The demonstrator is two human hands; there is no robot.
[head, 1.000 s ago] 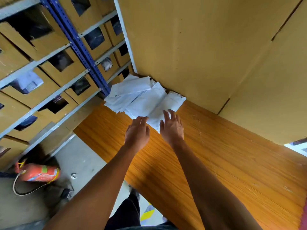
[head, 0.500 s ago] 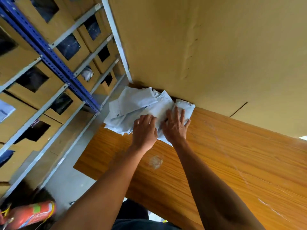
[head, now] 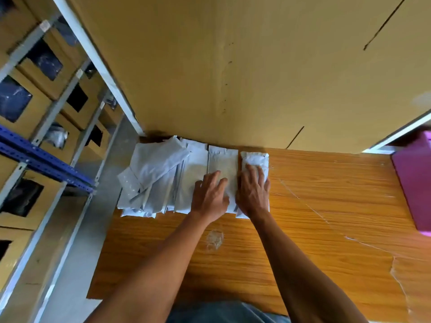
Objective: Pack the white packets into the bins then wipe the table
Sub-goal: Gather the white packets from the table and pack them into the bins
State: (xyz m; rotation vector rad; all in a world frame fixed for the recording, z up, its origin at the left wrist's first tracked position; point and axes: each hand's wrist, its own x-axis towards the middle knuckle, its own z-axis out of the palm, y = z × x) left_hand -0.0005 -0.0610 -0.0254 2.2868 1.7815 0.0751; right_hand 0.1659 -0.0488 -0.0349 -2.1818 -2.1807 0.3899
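A heap of several white packets point(head: 161, 173) lies at the far left corner of the wooden table point(head: 303, 229), against the cardboard wall. My left hand point(head: 211, 197) rests flat on a packet point(head: 222, 164) near the heap's right side. My right hand point(head: 253, 191) lies on the rightmost packet point(head: 254, 157), which sits slightly apart from the others; its fingers look nearly straight. Cardboard bins point(head: 28, 106) with dark openings fill the metal shelves on the left.
A tall cardboard wall point(head: 256, 66) backs the table. A purple box point(head: 415, 183) stands at the table's right edge. A blue shelf beam point(head: 44, 162) and grey shelf posts run along the left. A whitish smudge point(head: 214, 240) marks the table near my forearms.
Both hands have reached forward onto the packets. The rightmost packets now lie side by side, separated from the heap. The camera has tilted to look more straight down.
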